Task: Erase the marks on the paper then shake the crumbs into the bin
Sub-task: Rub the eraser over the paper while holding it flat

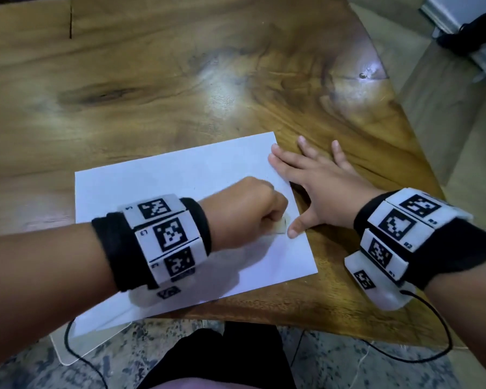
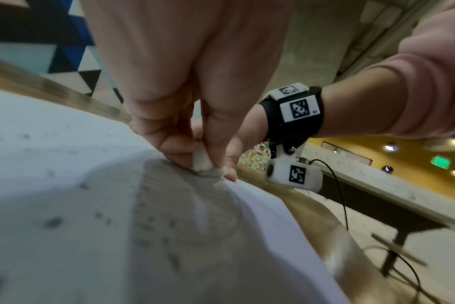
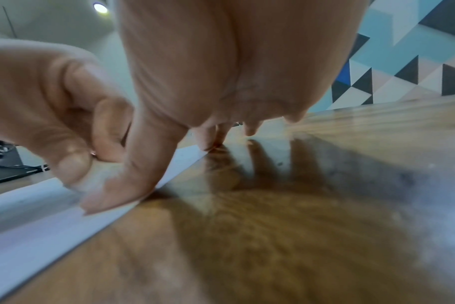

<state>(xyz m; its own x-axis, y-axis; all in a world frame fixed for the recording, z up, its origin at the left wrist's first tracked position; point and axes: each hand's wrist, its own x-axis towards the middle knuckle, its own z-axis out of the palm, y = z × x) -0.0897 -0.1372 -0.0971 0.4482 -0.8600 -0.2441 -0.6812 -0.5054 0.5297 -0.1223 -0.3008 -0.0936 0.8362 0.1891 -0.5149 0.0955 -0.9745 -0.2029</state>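
Glossy wooden table (image 1: 180, 80), white paper (image 1: 157, 175) flat near its edge

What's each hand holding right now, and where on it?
Left hand pinches the eraser by its upper part, tip on the paper. Right hand grips nothing; it lies flat, pressing the paper's right edge.

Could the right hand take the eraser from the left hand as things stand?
Probably yes. The right hand lies spread on the paper's edge, its thumb right beside the eraser that the left hand pinches. Nothing lies between them.
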